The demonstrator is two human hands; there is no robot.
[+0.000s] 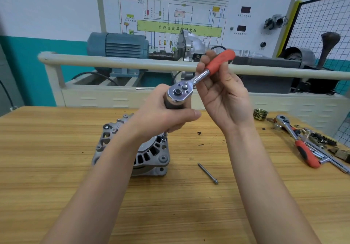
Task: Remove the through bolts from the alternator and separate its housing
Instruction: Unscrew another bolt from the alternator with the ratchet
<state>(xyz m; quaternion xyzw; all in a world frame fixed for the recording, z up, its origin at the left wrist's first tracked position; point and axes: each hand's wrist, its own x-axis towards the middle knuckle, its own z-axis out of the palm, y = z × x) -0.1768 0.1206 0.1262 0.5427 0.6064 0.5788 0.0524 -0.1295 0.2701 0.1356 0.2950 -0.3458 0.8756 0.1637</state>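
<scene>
A grey alternator [149, 154] stands on the wooden bench [56, 168], partly hidden by my left forearm. My left hand [162, 113] grips a dark extension handle [175, 104] standing upright over a socket [164, 137] set on a bolt at the alternator's top right. A ratchet [191, 84] with a red grip sits on top of that handle. My right hand [221, 92] holds the ratchet's red grip between thumb and fingers, palm facing me. One removed through bolt [208, 173] lies loose on the bench to the right of the alternator.
At the bench's right end lie a brass pulley [260, 114], a second red-handled ratchet [297, 141] and several small parts and tools. A cream rail [113, 60] and a training rig with a blue motor [117, 44] stand behind the bench.
</scene>
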